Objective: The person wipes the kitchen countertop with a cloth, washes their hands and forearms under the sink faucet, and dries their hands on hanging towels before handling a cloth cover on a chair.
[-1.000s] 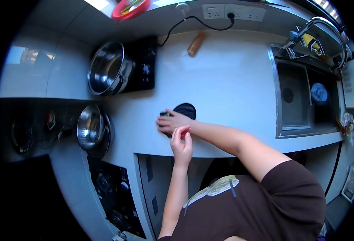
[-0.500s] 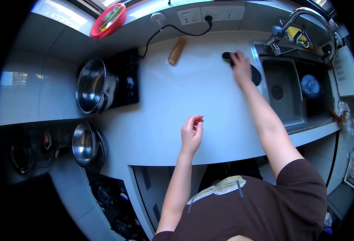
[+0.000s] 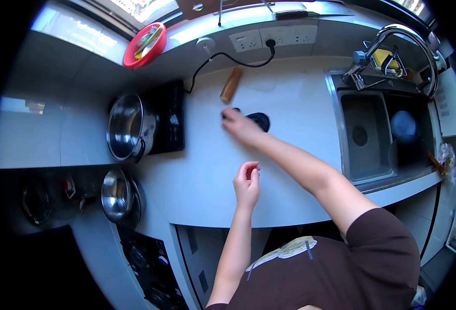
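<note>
My right hand (image 3: 243, 127) is closed on a black elongated tool (image 3: 259, 121) with a rounded end, low over or on the white countertop (image 3: 295, 155). Motion blur and the fingers hide most of it, so its exact kind does not show. Just beyond that hand lies a brown wooden roller-like piece (image 3: 231, 85). My left hand (image 3: 246, 186) hovers near the counter's front edge, fingers loosely curled and thumb apart, holding nothing.
A steel pot (image 3: 125, 126) stands on a black hob (image 3: 172, 121) at left, with metal bowls (image 3: 117, 195) nearer. A black cord (image 3: 228, 56) runs to the wall sockets (image 3: 290, 35). At right are the sink (image 3: 362, 134) and faucet (image 3: 403, 31). A red basket (image 3: 145, 45) sits on the sill.
My right hand has carried the black tool leftward across the counter, from beside the sink to near the wooden piece. My left hand stays nearly in place. The view has tilted up slightly.
</note>
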A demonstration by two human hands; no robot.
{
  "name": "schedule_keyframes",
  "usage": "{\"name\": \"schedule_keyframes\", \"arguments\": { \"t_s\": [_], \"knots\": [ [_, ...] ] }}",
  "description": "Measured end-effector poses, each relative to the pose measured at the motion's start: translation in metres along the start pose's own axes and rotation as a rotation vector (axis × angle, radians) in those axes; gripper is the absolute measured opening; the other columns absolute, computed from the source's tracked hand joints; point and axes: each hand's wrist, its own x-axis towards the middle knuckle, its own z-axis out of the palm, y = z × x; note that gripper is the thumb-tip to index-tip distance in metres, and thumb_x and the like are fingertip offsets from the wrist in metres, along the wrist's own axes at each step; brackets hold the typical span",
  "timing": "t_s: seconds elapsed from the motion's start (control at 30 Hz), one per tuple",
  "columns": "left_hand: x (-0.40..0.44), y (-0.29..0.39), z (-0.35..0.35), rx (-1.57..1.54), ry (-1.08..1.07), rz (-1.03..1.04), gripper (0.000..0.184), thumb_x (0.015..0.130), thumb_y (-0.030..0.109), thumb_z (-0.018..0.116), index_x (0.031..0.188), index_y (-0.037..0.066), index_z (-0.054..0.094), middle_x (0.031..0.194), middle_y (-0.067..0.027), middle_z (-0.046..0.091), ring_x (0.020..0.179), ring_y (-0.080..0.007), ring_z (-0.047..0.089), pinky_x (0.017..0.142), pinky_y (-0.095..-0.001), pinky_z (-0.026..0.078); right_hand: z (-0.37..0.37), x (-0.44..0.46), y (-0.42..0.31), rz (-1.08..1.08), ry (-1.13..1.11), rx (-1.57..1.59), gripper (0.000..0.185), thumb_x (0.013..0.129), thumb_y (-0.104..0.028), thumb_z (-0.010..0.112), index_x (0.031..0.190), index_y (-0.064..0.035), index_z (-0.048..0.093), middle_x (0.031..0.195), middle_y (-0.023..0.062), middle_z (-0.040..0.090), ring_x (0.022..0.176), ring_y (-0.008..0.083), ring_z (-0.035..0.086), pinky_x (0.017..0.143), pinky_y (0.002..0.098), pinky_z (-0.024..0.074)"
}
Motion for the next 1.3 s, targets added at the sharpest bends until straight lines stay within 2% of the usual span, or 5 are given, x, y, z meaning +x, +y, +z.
{"name": "schedule_keyframes", "arguments": {
  "t_s": [0.07,0.3,0.47,0.7,1.3],
  "knots": [
    [0.004,0.002,-0.006,-0.012,0.027,-0.024,0.015,0.090,0.001,0.050,0.100,-0.001,0.061,0.088,-0.0060,0.064,0.081,-0.0116,0.061,0.071,-0.0264,0.051,0.022,0.004,0.020,-0.519,-0.240,-0.750,0.042,0.085,-0.023,0.057,0.124,-0.0073,0.052,0.132,0.0126,0.048,0.126,0.0311,0.043,0.104,0.0467,0.0342],
    [0.044,-0.010,0.013,-0.042,-0.008,-0.019,0.016,0.090,0.002,0.050,0.101,-0.001,0.060,0.086,-0.0060,0.064,0.080,-0.0105,0.060,0.070,-0.0250,0.051,-0.059,0.012,0.048,-0.556,-0.168,-0.698,0.036,0.085,-0.026,0.058,0.121,-0.0160,0.056,0.130,0.0078,0.052,0.124,0.0236,0.047,0.104,0.0416,0.0353],
    [0.084,-0.008,0.073,0.155,-0.145,0.093,0.018,0.085,-0.001,0.050,0.100,0.000,0.059,0.087,-0.0100,0.062,0.079,-0.0174,0.062,0.065,-0.0293,0.049,-0.124,0.020,0.076,-0.183,0.047,-0.625,0.028,0.084,-0.023,0.058,0.111,-0.0174,0.059,0.125,0.0063,0.054,0.122,0.0244,0.047,0.101,0.0407,0.0378],
    [0.116,-0.026,0.140,0.570,-0.237,0.566,0.016,0.077,-0.003,0.053,0.092,0.002,0.058,0.086,-0.0121,0.056,0.082,-0.0291,0.055,0.072,-0.0388,0.045,-0.187,0.054,0.088,-0.341,0.096,-0.902,0.017,0.079,-0.021,0.055,0.091,-0.0155,0.065,0.108,0.0049,0.058,0.108,0.0263,0.051,0.092,0.0401,0.0415],
    [0.107,-0.027,0.150,0.852,-0.214,0.610,0.029,0.069,0.000,0.058,0.097,0.005,0.054,0.091,-0.0121,0.052,0.085,-0.0311,0.050,0.075,-0.0422,0.042,-0.315,0.032,0.125,0.344,0.371,-1.304,0.013,0.077,-0.012,0.058,0.082,-0.0050,0.068,0.101,0.0119,0.058,0.095,0.0279,0.061,0.074,0.0393,0.0536]
  ]
}}
